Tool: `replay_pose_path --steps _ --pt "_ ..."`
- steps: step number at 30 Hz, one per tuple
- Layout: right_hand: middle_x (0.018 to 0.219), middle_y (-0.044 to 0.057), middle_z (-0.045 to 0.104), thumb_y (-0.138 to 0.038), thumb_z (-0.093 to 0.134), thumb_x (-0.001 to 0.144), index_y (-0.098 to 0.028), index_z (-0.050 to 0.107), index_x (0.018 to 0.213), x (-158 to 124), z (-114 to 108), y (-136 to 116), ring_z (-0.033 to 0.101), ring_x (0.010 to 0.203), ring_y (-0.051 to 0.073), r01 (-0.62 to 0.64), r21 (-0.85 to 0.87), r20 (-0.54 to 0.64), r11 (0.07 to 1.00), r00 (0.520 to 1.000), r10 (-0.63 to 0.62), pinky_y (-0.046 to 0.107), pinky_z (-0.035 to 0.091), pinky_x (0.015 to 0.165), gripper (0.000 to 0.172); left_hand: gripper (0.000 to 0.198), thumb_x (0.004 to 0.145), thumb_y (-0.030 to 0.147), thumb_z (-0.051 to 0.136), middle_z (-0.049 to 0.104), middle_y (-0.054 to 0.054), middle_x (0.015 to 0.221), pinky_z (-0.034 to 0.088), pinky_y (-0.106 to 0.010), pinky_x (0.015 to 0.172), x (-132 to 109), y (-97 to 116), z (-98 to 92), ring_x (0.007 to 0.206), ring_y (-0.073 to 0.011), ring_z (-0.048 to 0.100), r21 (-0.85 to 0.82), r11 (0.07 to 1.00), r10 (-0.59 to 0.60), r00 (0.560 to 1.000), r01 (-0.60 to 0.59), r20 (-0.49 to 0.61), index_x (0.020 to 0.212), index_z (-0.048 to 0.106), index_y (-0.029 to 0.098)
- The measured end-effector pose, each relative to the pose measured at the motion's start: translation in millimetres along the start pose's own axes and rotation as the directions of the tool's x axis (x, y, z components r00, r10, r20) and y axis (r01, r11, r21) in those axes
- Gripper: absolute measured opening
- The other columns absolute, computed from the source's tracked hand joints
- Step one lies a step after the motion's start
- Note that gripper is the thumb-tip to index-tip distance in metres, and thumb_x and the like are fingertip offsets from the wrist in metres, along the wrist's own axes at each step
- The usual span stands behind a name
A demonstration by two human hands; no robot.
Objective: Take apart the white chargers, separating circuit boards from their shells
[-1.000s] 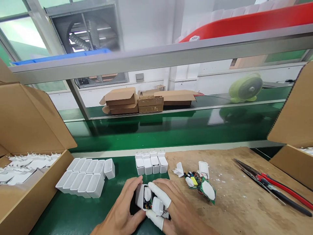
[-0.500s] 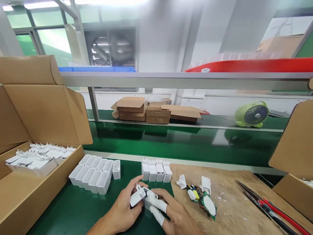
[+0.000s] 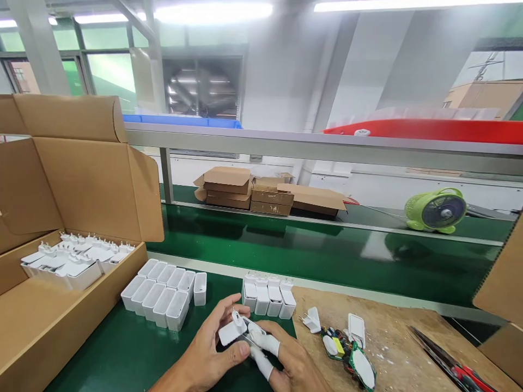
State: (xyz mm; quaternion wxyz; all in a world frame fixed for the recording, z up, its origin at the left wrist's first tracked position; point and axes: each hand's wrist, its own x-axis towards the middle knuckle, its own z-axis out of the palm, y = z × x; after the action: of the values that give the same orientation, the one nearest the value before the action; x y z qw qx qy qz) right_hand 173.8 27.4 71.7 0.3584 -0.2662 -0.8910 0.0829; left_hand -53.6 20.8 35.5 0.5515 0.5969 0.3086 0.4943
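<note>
My left hand is wrapped round a white power adapter, its thumb pressing on the near side. The adapter's plug cover, with pins pointing up, sits tilted beside its open case. My right hand, with white finger cots on some fingers, grips the same adapter from the right. Fingers hide much of the case and whatever is inside. Just behind the hands stands a row of white adapters with plug covers. Left of them are rows of open white cases, plus a single case at their right end.
An open carton holding many adapters stands at left. On the brown board lie a loose plug cover, circuit boards, a white case and red-handled pliers. A green fan and cardboard boxes stand behind.
The camera view has shifted, so the scene sits slightly further right and lower. My left thumb has come forward onto the adapter's near side. Both hands keep their hold on it.
</note>
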Motion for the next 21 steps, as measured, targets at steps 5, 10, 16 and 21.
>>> replay_pose_path --steps 5,10,16,21 --pt "0.129 0.013 0.074 -0.006 0.054 0.102 -0.024 0.06 0.138 -1 -12 -9 0.075 0.115 0.021 0.053 -0.03 -0.118 0.998 0.991 -0.056 0.026 0.063 0.098 0.041 0.101 0.084 0.073 0.082 0.055 -0.018 0.16 0.036 -0.056 0.128 -3 4 1.1 0.149 -0.0371 0.052 -0.036 0.999 -0.007 0.998 0.01 0.062 0.162 0.036 0.027" --pt "0.131 0.011 0.074 -0.007 0.052 0.101 -0.026 0.062 0.14 -4 -13 -17 0.076 0.115 0.02 -0.044 -0.053 0.019 0.998 0.999 0.045 0.026 0.064 0.098 0.045 0.058 0.103 0.061 0.065 0.058 -0.011 0.16 0.036 -0.053 0.13 -5 5 7.1 0.152 -0.0329 0.05 0.033 0.998 -0.05 0.997 0.048 0.056 0.152 0.059 0.03" --pt "0.13 0.009 0.075 -0.007 0.053 0.095 -0.026 0.062 0.138 -13 -6 -13 0.078 0.109 0.021 -0.116 -0.07 0.086 0.991 0.989 0.121 0.029 0.064 0.097 0.048 0.056 0.094 0.055 0.079 0.071 -0.013 0.142 0.05 -0.047 0.12 -4 5 5.6 0.133 -0.0322 0.066 0.228 0.973 -0.018 0.997 0.036 -0.08 0.141 0.068 0.026" --pt "0.122 0.006 0.078 -0.013 0.061 0.098 -0.027 0.058 0.14 -18 2 -12 0.079 0.104 0.021 -0.223 -0.053 0.04 0.973 0.973 0.225 0.03 0.065 0.094 0.045 0.034 0.093 0.05 0.082 0.077 -0.013 0.123 0.058 -0.038 0.101 -2 10 -0.5 0.117 -0.0288 0.073 0.088 0.996 -0.014 0.99 0.027 -0.14 0.108 0.07 0.022"
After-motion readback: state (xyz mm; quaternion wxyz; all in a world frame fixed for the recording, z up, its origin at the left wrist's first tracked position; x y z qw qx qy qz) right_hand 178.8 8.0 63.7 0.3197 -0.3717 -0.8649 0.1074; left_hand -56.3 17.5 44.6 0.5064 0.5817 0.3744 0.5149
